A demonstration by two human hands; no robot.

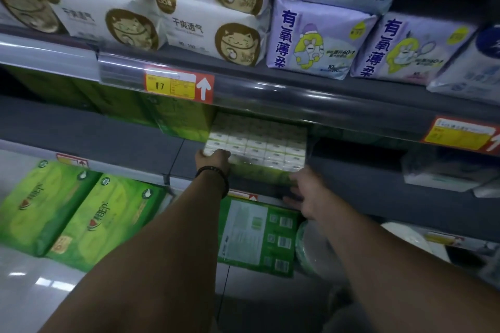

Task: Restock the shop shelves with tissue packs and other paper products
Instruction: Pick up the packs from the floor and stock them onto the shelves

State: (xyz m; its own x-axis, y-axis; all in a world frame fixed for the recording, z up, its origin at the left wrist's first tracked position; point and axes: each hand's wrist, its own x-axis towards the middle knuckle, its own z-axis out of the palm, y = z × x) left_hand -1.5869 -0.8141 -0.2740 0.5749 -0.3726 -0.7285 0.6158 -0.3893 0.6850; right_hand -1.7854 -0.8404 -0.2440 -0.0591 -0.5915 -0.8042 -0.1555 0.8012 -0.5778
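A wrapped bundle of small white-and-green pocket tissue packs (259, 143) lies on the dark middle shelf (108, 140), its far end under the shelf above. My left hand (213, 159), a dark bead bracelet on its wrist, grips the bundle's near left corner. At the near right corner my right hand (305, 192) holds the green front edge, fingers curled beneath it. Green tissue packs (178, 119) stand directly left of the bundle.
The upper shelf carries white cat-print packs (211, 16) and purple packs (319, 38), with a yellow-red price tag (176, 86) on its rail. Below are green tissue packs (89, 219), a green pack showing barcodes (257, 235) and clear-wrapped white goods (443, 173).
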